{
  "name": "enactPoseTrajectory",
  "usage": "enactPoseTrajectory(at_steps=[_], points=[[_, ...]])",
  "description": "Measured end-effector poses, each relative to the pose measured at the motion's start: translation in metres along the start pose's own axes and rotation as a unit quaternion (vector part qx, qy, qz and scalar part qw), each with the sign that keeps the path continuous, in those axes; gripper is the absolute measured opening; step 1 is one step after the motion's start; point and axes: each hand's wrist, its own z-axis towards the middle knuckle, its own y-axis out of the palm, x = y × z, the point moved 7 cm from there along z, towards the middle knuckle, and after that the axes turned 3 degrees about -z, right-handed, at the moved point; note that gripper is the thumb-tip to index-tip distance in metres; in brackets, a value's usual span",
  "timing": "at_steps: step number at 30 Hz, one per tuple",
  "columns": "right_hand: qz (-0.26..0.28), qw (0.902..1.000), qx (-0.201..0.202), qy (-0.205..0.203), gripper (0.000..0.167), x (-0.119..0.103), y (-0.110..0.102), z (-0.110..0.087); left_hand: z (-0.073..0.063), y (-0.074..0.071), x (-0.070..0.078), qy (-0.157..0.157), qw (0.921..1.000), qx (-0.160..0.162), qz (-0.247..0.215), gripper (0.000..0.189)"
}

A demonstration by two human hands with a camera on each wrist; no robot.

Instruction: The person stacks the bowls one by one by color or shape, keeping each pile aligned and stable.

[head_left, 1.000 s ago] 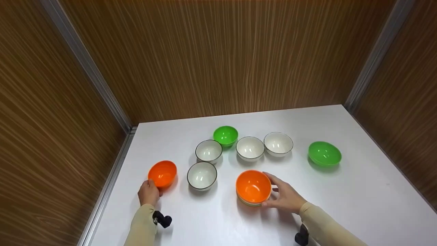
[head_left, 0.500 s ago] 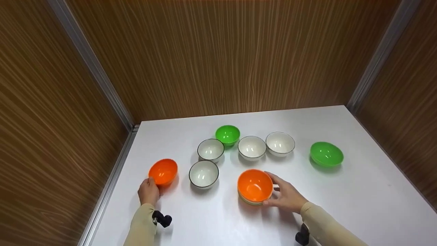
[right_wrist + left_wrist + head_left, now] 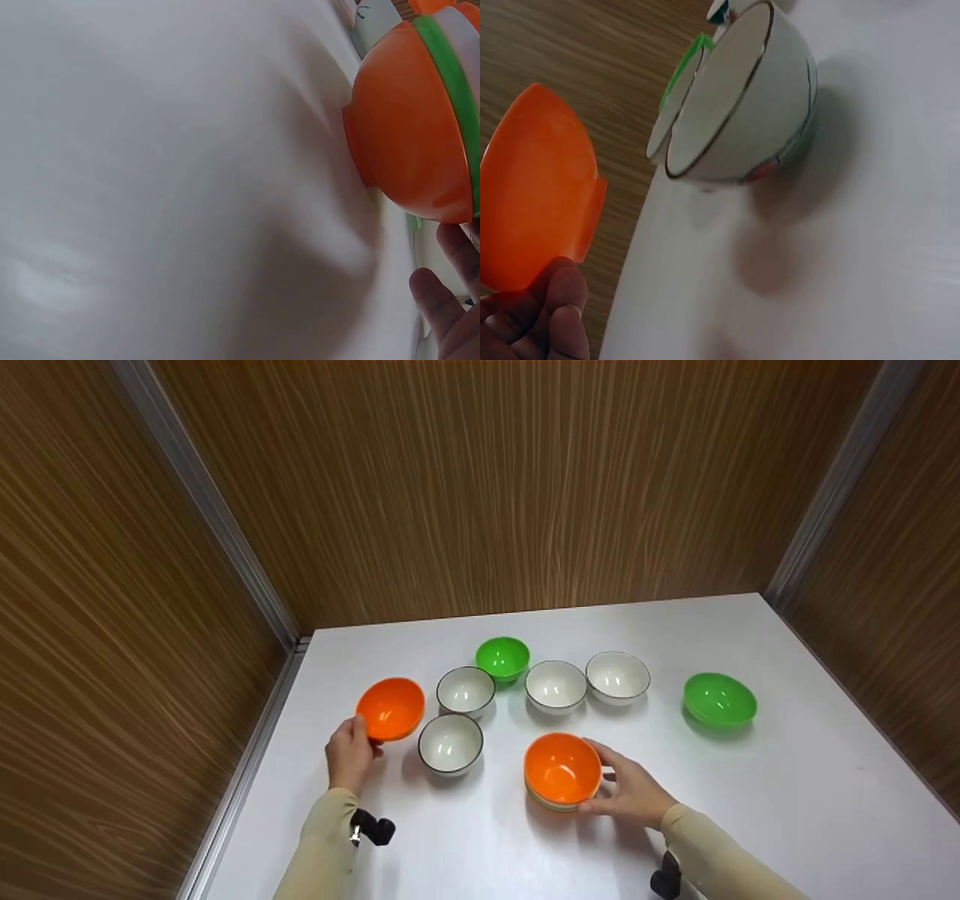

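Pinched by its near left rim, an orange bowl [image 3: 391, 709] is held in the air by my left hand [image 3: 350, 755], left of the white bowls. In the left wrist view the underside and foot of this orange bowl [image 3: 544, 180] show above the curled fingers [image 3: 566, 326]. My right hand [image 3: 631, 793] grips the right side of a bowl stack [image 3: 562, 769], fingers behind and thumb at the front. The right wrist view shows the stack's layers: an orange bowl [image 3: 409, 127] at the bottom, then green, white and orange on top.
Close by the lifted bowl stands a white bowl with a dark rim [image 3: 451, 744], with another white bowl [image 3: 466, 691] behind it. A green bowl [image 3: 502, 658] and two white bowls [image 3: 556, 687] sit farther back. A larger green bowl [image 3: 719, 700] is at right. Wood-grain walls [image 3: 480, 487] enclose the table.
My left hand has lifted the orange bowl off the table and moved it right and away from me. The right hand and the stack have stayed in place.
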Motion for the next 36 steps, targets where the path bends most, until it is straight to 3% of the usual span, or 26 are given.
enactPoseTrajectory(at_steps=[3,10,19,23,30,36], points=[[0.002,1.0000,0.001,0.000,0.102,-0.001,0.001,0.001,-0.006,0.013,0.020,0.031,0.9993,-0.014,-0.015,0.039],[0.010,0.9999,0.002,0.005,0.100,-0.013,0.002,0.004,-0.021,0.047,0.060,0.072,0.9937,-0.069,-0.052,0.037],[-0.002,1.0000,-0.002,0.010,0.102,-0.003,0.003,0.012,-0.041,0.091,0.090,0.127,0.9837,-0.118,-0.048,0.035],[-0.009,0.9999,-0.001,0.011,0.101,-0.003,0.002,0.015,-0.050,0.110,0.097,0.150,0.9790,-0.131,-0.043,0.035],[-0.018,0.9998,0.002,0.005,0.100,-0.003,0.002,0.019,-0.068,0.143,0.099,0.152,0.9725,-0.169,-0.049,0.034],[-0.024,0.9997,0.000,0.008,0.101,-0.003,0.002,0.019,-0.080,0.161,0.096,0.160,0.9683,-0.184,-0.053,0.031]])
